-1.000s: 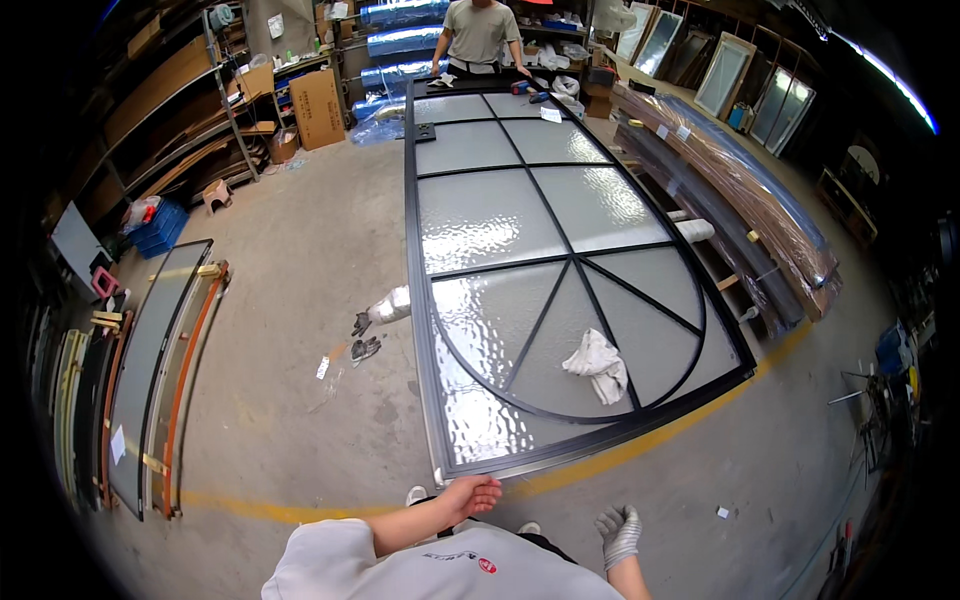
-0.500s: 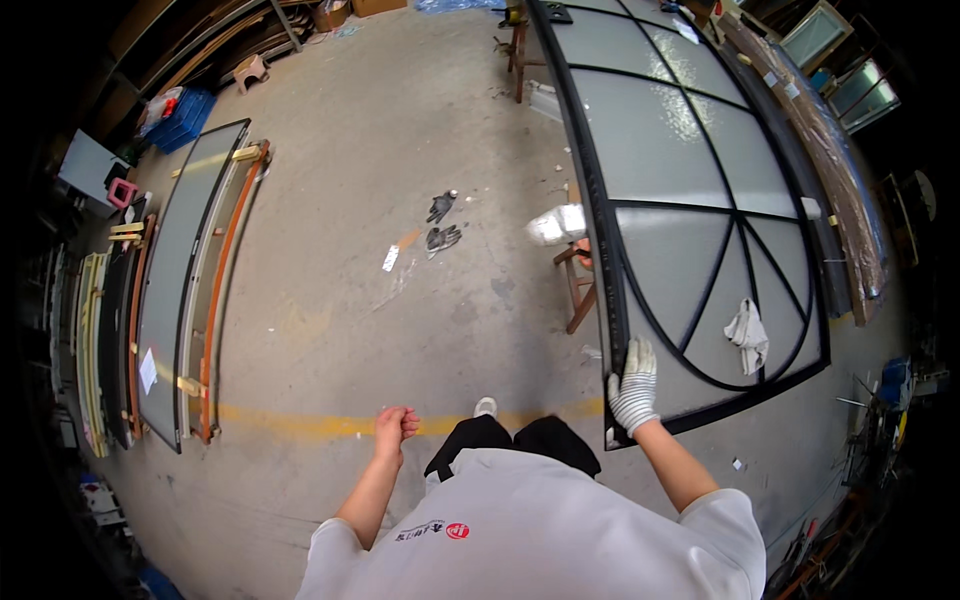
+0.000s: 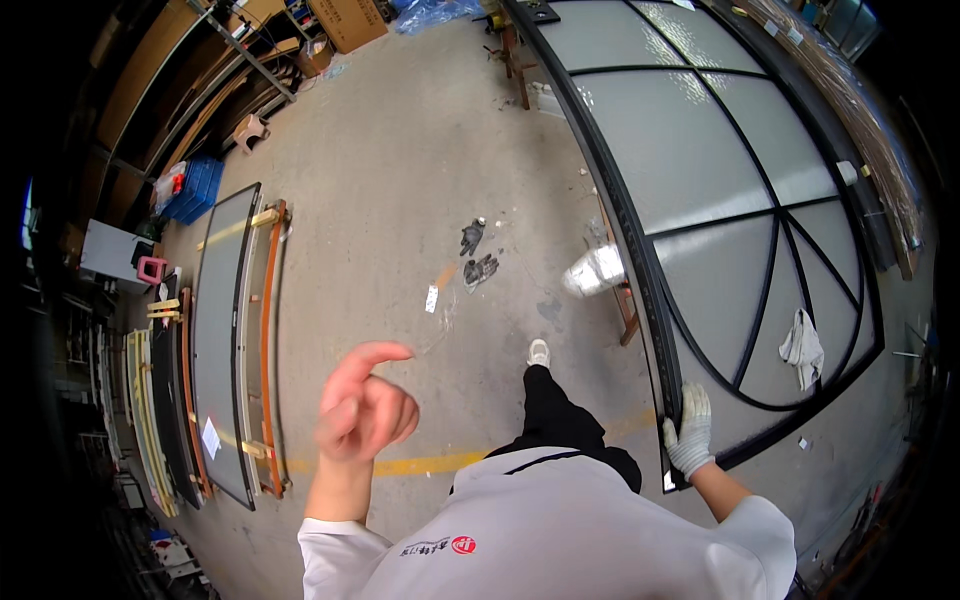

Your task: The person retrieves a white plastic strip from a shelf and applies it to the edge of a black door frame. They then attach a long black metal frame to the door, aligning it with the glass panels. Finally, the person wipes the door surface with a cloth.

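My left hand (image 3: 366, 402) is bare and raised in the air over the floor, its index finger stretched out and bent while the other fingers curl loosely. Nothing shows in it. My right hand (image 3: 691, 432) wears a white knit glove and lies flat, fingers extended, on the near left corner of a large black-framed glass door panel (image 3: 702, 150). Thin black bars cross the frosted glass and form a curve at its near end. A crumpled white cloth or glove (image 3: 803, 350) rests on that glass.
Wooden trestle legs (image 3: 627, 312) and a silvery wrapped bundle (image 3: 594, 271) show beside the panel's left edge. Dark gloves (image 3: 480, 270) lie on the floor ahead. At left, framed panels (image 3: 222, 330) lean in a row near a blue crate (image 3: 192, 190). Wrapped long profiles (image 3: 860, 120) are at right.
My left hand has risen and come forward, its index finger now extended. My right hand stays flat at the panel's corner. The view has shifted, and one foot has stepped forward.
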### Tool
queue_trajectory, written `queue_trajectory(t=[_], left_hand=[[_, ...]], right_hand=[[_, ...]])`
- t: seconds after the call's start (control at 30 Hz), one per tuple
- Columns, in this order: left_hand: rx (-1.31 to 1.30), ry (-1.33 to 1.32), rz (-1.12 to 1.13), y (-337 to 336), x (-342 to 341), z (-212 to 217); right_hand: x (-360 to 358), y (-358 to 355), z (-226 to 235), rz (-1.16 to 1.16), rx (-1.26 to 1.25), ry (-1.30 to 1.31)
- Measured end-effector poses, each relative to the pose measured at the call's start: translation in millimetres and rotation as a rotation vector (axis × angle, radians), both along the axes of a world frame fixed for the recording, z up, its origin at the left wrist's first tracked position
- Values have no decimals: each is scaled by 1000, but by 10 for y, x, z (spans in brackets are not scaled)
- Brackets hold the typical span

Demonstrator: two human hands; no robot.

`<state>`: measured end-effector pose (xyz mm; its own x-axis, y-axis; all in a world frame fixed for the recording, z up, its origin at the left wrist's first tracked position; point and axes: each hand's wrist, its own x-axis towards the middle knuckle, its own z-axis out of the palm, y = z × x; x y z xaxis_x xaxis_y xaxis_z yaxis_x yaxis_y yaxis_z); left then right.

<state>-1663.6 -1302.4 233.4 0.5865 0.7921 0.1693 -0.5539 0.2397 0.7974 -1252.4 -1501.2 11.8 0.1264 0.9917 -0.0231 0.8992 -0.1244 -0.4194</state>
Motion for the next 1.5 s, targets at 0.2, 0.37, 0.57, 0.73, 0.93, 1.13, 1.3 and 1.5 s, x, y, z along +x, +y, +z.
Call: queue_trajectory(t=[0.2,0.37,0.57,0.73,0.93,1.13,1.3,1.5], left_hand=[[422,-362,-321,842,266,1349],[469,-531,-530,1482,235,1457],[342,-513,-421,1993,-76,1343],[689,-468,-529,2508,-557,1291],[1171,-141,-964,3315,-1070,914],[458,1096,-432,4174,-719,-215],[685,1099,-740,4705,-589,-917],[839,1116,-913,5372,65,-1102]], right_hand=[[69,78,-38,50,12,-66],[-98,1107,49,-92,79,-270],[-218,3135,3,-17,262,-372],[-103,4329,-262,-260,320,-407],[-9,4479,-385,-495,184,-377],[6,4461,-393,-675,109,-245],[-38,4518,-313,-590,112,-266],[-126,4537,-161,-602,37,-193]])
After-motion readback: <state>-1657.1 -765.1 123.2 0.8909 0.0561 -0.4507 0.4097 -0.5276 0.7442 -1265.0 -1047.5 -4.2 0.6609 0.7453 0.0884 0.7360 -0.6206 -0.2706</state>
